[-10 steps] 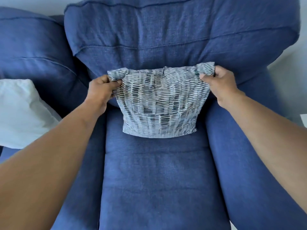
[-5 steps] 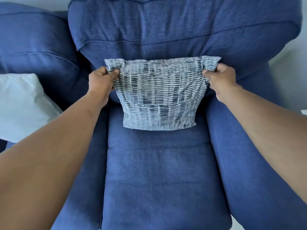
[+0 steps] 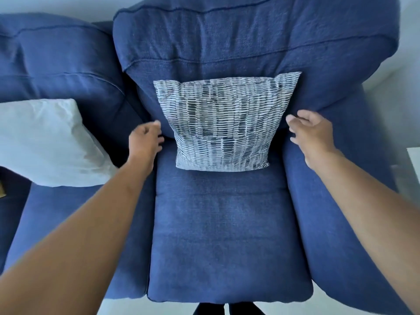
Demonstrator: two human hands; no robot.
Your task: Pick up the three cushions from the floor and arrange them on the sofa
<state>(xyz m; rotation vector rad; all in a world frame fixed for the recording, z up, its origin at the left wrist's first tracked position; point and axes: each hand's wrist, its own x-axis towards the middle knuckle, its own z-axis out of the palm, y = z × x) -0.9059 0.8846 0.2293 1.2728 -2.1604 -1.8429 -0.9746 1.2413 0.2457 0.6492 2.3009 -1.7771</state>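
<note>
The blue fabric sofa (image 3: pixel 227 235) holds 2 cushions: a patterned blue-and-white cushion (image 3: pixel 223 123) stands upright on the right seat, leaning against the backrest, and a white cushion (image 3: pixel 45 142) lies on the seat to its left. The left hand (image 3: pixel 145 139) and right hand (image 3: pixel 311 135) flank the patterned cushion, fingers loosely spread, gripping nothing.

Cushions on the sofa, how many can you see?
2. The striped cushion leans against the backrest between both hands; the white cushion lies on the seat to its left. A third may be out of view.
</note>
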